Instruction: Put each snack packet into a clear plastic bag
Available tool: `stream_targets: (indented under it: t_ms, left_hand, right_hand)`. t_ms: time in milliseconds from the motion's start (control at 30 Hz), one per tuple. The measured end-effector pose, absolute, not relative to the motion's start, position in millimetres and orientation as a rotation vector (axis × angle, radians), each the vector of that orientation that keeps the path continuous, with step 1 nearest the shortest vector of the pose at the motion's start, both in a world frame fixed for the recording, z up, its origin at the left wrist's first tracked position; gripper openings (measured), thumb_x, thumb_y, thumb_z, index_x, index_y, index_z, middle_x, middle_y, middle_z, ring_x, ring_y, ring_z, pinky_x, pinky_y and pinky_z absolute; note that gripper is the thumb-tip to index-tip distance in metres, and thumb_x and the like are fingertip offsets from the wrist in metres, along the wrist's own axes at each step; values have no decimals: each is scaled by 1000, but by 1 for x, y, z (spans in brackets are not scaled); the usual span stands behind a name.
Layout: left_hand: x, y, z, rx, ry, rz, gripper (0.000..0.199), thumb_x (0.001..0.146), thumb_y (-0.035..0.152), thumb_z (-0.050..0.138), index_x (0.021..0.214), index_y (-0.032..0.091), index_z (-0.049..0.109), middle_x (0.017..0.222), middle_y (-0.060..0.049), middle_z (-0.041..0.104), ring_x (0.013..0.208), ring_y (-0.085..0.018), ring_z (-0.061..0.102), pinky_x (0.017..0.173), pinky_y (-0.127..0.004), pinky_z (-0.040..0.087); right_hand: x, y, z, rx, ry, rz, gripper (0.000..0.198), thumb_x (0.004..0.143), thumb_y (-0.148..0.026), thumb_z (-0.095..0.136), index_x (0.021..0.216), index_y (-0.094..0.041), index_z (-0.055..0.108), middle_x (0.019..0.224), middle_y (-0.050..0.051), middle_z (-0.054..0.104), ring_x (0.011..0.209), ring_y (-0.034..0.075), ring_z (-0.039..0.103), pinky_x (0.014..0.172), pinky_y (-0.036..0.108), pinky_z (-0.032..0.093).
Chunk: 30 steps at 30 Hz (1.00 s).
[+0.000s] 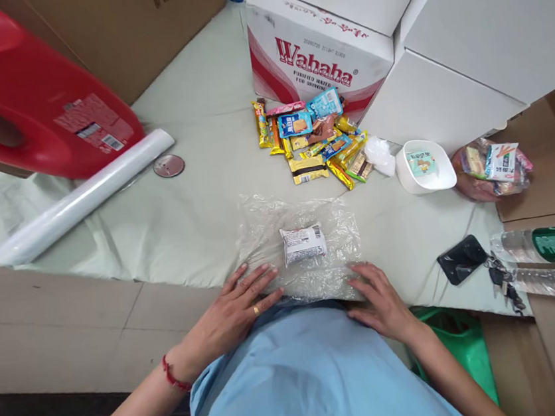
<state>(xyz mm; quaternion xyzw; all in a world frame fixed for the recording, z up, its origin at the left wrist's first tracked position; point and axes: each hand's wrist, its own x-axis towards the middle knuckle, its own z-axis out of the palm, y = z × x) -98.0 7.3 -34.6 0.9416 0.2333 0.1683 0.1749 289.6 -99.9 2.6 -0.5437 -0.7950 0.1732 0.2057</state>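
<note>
A small white snack packet (304,243) with printed text and a barcode lies on a crinkled sheet of clear plastic film (264,226) at the front of the table. My left hand (248,298) rests flat on the film's near left corner, fingers spread. At the near right edge, my right hand (379,300) touches the film with its fingers apart. Neither hand grips anything. Beyond the film lies a heap of wrapped snacks (307,170) in yellow, blue and brown packaging. A crumpled white plastic piece (380,155) sits beside the heap.
At left lie a roll of film (86,196), a round metal disc (169,165) and a large red jug (37,82). A Wahaha carton (310,57) stands behind. On the right are a white bowl (406,170), bagged snacks (496,166), a phone (461,259), keys (503,279) and bottles (517,246).
</note>
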Motion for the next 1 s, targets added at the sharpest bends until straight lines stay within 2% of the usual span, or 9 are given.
stream_targets:
  t_ms: [100, 233, 367, 467, 600, 700, 767, 867, 1000]
  left_hand:
    - [-99, 16, -40, 2647, 644, 499, 54, 103, 13, 55, 152, 35, 58, 159, -5, 59, 153, -23, 50, 131, -49, 34]
    - [-95, 37, -25, 2410, 674, 661, 32, 108, 25, 50, 130, 27, 72, 128, -7, 79, 125, -20, 72, 111, -38, 53]
    - [-82, 65, -1, 2072, 987, 540, 35, 104, 46, 52, 110, 23, 78, 106, -6, 83, 100, -22, 77, 90, -33, 60]
    - [-73, 92, 6, 1838, 1360, 481, 42, 96, 56, 56, 108, 21, 77, 101, -6, 82, 92, -24, 75, 87, -36, 60]
    - [-83, 115, 15, 1705, 1804, 716, 43, 87, 45, 64, 115, 16, 75, 122, -12, 72, 99, -26, 72, 92, -43, 61]
    - [-105, 98, 35, 1698, 2149, 1169, 36, 90, 33, 63, 120, 15, 71, 126, -12, 66, 115, -31, 67, 95, -52, 61]
    - [-112, 71, 49, 1883, 2198, 1347, 29, 99, 31, 55, 124, 23, 67, 122, -8, 67, 123, -34, 63, 96, -59, 58]
    - [-93, 29, 60, 2269, 1790, 1680, 26, 96, 19, 59, 116, 33, 68, 99, -3, 71, 96, -27, 70, 85, -54, 60]
    - [-31, 13, 40, 2564, 1107, 1067, 40, 95, 9, 51, 127, 29, 67, 112, -5, 78, 99, -23, 71, 83, -42, 56]
  right_hand:
    - [283, -98, -10, -1487, -2200, 456, 32, 99, -24, 66, 129, -32, 71, 135, 12, 72, 127, 32, 66, 112, 65, 52]
    - [289, -67, 9, -1366, -2084, 684, 21, 103, -24, 59, 114, -30, 75, 103, 7, 80, 102, 26, 74, 95, 49, 62]
    - [297, -20, 34, -1496, -1970, 811, 24, 105, -38, 55, 102, -26, 76, 92, 7, 78, 85, 23, 73, 82, 39, 61]
    - [297, 12, 32, -1679, -1882, 853, 32, 103, -45, 54, 99, -23, 76, 90, 5, 78, 82, 21, 72, 78, 33, 58]
    - [299, 33, 19, -1938, -1902, 852, 31, 99, -41, 53, 106, -20, 76, 78, 3, 74, 71, 21, 67, 68, 30, 52]
    - [308, 35, 26, -1996, -1986, 702, 31, 97, -37, 57, 115, -21, 76, 92, 7, 75, 79, 22, 69, 76, 33, 54]
    - [316, 40, 39, -1977, -1976, 573, 29, 98, -37, 57, 113, -20, 76, 99, 10, 74, 85, 23, 71, 80, 35, 55]
    - [317, 61, 54, -1895, -2008, 437, 28, 101, -37, 55, 112, -20, 76, 103, 11, 74, 92, 25, 70, 86, 38, 55]
    - [284, 105, 46, -1781, -2208, 427, 35, 98, -37, 63, 126, -17, 71, 117, 14, 75, 111, 30, 66, 102, 42, 49]
